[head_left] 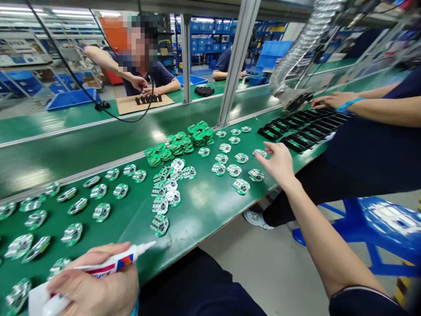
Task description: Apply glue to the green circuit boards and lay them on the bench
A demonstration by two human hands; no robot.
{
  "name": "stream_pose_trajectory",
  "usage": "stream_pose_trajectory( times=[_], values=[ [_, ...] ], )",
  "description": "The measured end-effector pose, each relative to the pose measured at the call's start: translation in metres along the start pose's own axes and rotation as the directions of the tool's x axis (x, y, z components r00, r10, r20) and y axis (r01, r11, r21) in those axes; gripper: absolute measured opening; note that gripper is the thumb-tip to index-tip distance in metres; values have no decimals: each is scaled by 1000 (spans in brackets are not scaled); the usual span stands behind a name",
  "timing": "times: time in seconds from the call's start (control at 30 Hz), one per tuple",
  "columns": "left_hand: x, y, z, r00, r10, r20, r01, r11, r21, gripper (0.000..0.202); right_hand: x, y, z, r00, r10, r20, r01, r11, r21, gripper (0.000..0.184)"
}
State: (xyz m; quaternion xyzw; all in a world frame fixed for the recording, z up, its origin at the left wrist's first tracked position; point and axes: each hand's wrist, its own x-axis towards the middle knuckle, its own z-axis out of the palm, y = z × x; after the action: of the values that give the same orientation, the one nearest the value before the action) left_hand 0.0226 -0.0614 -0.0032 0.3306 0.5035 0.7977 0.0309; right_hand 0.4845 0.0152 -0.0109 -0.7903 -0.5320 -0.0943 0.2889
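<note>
My left hand (pixel 98 281) is wrapped around a white glue tube (pixel 108 265) with red and blue print, its thin nozzle pointing right over the front of the green bench. My right hand (pixel 278 162) reaches over the right part of the bench, thumb and fingers apart. Just past its fingertips is a small round circuit board (pixel 259 153), partly covered; the hand does not appear closed on it. Nearby, another circuit board (pixel 256 175) and several more lie spaced out flat. A loose pile of boards (pixel 160 205) is at mid-bench.
Stacked green boards (pixel 180 144) stand along the back rail. More boards (pixel 101 212) are spread at left. Black plastic trays (pixel 299 127) lie at right by a co-worker's hand (pixel 338 101). A metal post (pixel 235 66) and silver duct (pixel 296 48) rise behind. Another person works opposite.
</note>
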Motion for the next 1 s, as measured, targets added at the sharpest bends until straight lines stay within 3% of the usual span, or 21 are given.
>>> stream_pose_trajectory(
  times=[0.07, 0.13, 0.2, 0.3, 0.43, 0.6, 0.77, 0.87, 1.0],
  values=[
    [-3, 6, 10, 995, 26, -96, -29, 999, -34, 60, -15, -39, 7, 966, -255, -39, 258, 948, 184, 41],
    [-4, 12, 16, 996, 12, -91, -17, 998, -55, 60, -30, -84, 19, 861, -508, -1, 480, 813, 330, 37],
    [-4, 17, 16, 995, -11, -95, 6, 998, -60, 59, -41, -123, 37, 754, -646, 121, 566, 732, 381, 49],
    [-2, 20, 7, 994, -23, -109, 15, 997, -70, 58, -44, -159, 65, 684, -695, 222, 592, 706, 388, 59],
    [3, 17, -4, 996, -12, -92, 4, 996, -89, 58, -41, -166, 82, 658, -707, 260, 609, 702, 369, 51],
    [1, 16, -1, 999, -6, -35, 2, 993, -120, 58, -60, -159, 73, 669, -718, 190, 637, 686, 352, 48],
    [-6, 23, 8, 994, -62, 91, 76, 985, -158, 55, -104, -168, 52, 656, -754, 39, 668, 603, 435, 33],
    [-9, 25, 13, 993, -58, 101, 72, 987, -146, 57, -131, -187, 30, 601, -792, -106, 723, 482, 496, 33],
    [-13, 29, 18, 992, 38, 117, -21, 988, -151, 55, -154, -214, 2, 537, -828, -160, 757, 390, 523, 32]
  ],
)
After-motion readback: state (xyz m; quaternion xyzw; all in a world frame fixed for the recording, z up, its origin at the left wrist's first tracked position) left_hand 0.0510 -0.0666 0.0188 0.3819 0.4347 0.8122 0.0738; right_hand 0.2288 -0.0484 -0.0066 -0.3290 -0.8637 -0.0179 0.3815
